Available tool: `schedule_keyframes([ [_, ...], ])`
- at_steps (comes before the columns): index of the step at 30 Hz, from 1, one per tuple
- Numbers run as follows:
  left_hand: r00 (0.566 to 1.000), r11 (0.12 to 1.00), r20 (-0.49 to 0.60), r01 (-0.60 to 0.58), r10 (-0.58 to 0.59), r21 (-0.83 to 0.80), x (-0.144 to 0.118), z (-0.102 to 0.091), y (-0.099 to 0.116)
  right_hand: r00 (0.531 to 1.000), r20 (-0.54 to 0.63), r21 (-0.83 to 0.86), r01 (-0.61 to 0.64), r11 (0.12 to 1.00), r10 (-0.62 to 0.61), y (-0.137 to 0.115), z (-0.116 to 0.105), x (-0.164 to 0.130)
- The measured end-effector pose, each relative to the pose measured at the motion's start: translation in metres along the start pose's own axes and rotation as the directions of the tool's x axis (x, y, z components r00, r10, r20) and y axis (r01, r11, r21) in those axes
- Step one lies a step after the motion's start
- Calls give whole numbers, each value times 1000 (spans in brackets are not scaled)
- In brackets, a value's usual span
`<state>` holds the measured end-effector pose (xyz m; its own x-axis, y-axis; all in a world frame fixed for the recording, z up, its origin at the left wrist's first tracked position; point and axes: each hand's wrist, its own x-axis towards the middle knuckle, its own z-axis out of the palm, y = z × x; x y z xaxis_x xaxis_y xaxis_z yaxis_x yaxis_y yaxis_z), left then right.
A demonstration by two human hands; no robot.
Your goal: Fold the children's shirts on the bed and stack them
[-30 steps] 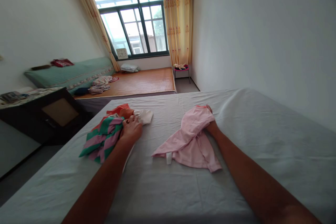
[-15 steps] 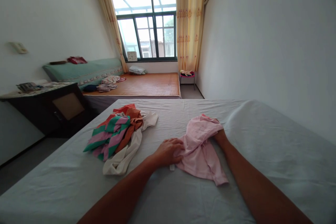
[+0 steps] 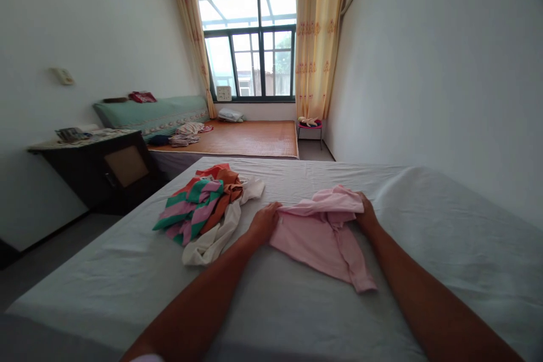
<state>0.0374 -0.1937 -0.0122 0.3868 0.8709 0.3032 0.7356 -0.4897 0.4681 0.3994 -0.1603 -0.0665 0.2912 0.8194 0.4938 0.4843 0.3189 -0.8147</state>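
Your right hand's [image 3: 367, 216] fingertips are tucked behind the pink garment [image 3: 322, 232], so you can't see how they pinch it. Your left hand's [image 3: 263, 222] fingers curl under its other edge. The bed [image 3: 297, 317] is cut off at the bottom and right edges. The items on the far stool [image 3: 309, 122] are too small to make out.
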Motion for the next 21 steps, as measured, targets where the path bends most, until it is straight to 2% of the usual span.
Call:
schedule_keyframes([
  [6, 997, 997, 14, 76, -76, 22, 2, 2, -16, 998, 60, -37, -2, 999, 4, -10, -2, -7],
  [10, 997, 996, 31, 63, -65, 63, 2, 2, -17, 994, 104, -34, -37, 999, 40, -8, -1, -5],
  [16, 996, 991, 38, 77, -82, 111, 3, 1, -14, 979, 203, -79, 22, 997, -5, -8, -4, -7],
  [21, 998, 992, 46, -36, 31, 119, 11, 1, -30, 977, 207, -77, -37, 996, 53, -10, -3, -6],
])
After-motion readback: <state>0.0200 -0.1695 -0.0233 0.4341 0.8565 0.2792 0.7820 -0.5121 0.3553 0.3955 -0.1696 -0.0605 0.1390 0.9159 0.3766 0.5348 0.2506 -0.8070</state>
